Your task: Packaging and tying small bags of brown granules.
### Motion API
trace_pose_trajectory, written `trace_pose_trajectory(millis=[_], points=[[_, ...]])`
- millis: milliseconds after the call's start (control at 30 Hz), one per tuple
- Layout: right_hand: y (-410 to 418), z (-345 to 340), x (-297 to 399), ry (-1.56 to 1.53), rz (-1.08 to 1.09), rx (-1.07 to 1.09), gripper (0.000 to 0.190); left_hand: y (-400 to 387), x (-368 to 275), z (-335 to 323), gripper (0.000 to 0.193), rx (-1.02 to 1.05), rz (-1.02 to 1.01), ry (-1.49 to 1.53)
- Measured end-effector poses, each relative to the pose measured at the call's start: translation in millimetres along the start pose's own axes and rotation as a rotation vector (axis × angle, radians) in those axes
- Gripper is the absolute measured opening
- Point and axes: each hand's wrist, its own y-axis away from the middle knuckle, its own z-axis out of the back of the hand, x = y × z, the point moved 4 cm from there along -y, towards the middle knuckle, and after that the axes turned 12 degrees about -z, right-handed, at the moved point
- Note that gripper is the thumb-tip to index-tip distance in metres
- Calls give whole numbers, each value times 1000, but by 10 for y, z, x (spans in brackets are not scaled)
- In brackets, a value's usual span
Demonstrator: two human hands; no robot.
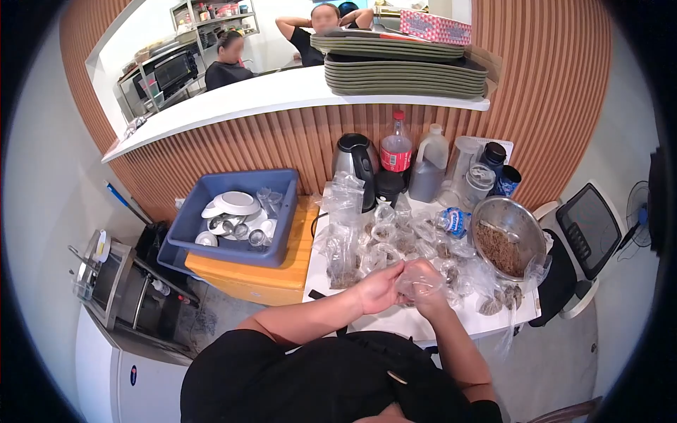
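A clear plastic bag (420,284) is between my two hands, above the front of the white table (478,329). My left hand (380,292) grips the bag's left edge. My right hand (429,300) holds it from the other side, and the thin film covers some of its fingers. What the bag contains is hard to see. Just beyond my hands are several small clear bags (404,244) with brown contents. To their right stands a steel bowl (533,239) of brown crumbly food (494,248), with a spoon (505,234) in it.
A kettle (350,153), a red-capped bottle (396,145), a jug (427,169) and jars (478,185) line the table's back. A blue tub (182,232) of dishes rests left on a yellow box (254,285). Trays (404,79) are stacked on the counter; people are behind it.
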Motion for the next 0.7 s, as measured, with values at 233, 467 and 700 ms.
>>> trace_pose_trajectory(millis=[233, 467, 700], points=[[25, -80, -161, 101, -85, 19, 18, -122, 20, 308, 30, -232, -16, 0], [107, -119, 62, 322, 14, 41, 16, -286, -262, 535, 24, -81, -58, 42], [179, -103, 123, 375, 150, 23, 14, -198, -469, 373, 23, -217, -83, -9]])
